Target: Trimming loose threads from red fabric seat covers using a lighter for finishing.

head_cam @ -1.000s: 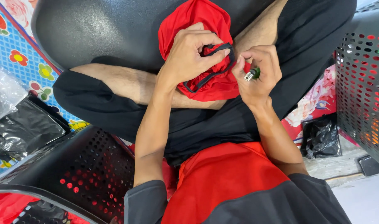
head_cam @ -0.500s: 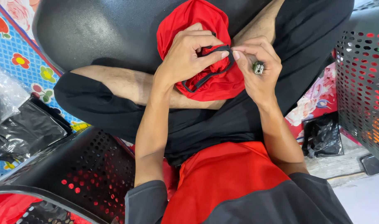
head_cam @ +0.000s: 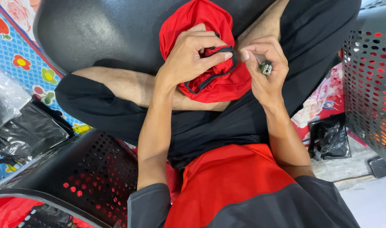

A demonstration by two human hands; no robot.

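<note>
Left hand [head_cam: 193, 55]: at 12 o'clock, thumb and fingers pinched together on the black hem of the red pouch [head_cam: 205, 50].
Right hand [head_cam: 264, 69]: just right of the pouch, fingers curled tight around a small metal piece [head_cam: 266, 68]; its form is too small to make out.
Pouch: soft, crumpled cloth, resting on the crossed legs.
Bags: glossy black plastic bag [head_cam: 28, 131] at 9 o'clock; another [head_cam: 328, 137] at 4 o'clock, partly hidden.
Baskets: black perforated plastic, one [head_cam: 87, 177] at 7 o'clock, one [head_cam: 370, 80] at 3 o'clock, both cut off.
Mat [head_cam: 28, 63]: blue, flowered, at 10 o'clock.
</note>
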